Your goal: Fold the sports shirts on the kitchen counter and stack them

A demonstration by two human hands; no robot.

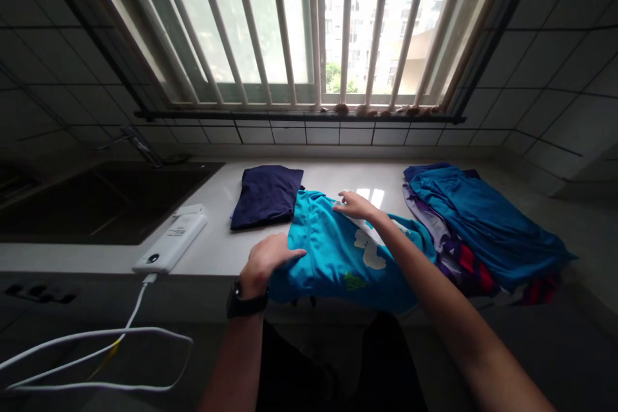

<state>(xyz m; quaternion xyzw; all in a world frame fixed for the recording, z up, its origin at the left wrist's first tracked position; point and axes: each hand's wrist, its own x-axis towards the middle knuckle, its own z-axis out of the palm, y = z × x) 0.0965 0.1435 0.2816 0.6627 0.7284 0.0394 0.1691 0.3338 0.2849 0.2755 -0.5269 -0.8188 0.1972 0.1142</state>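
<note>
A turquoise shirt (323,238) with white and green prints lies spread on the white counter, its near part hanging over the front edge. My left hand (270,259), a dark watch on its wrist, grips the shirt's near left side; the thumb lies on top and the other fingers are mostly hidden. Reaching across the cloth, my right hand (355,204) pinches the far edge near a white patch. The right forearm covers part of the print. Just left of the shirt sits a folded dark navy garment (268,196), almost touching it.
Several loose garments, with a blue one (483,222) on top, are heaped at the right. A white power strip (176,241) with a cable (138,306) stands at the left, beside a dark sink (106,206). Behind the counter (217,251) is a barred window (294,32).
</note>
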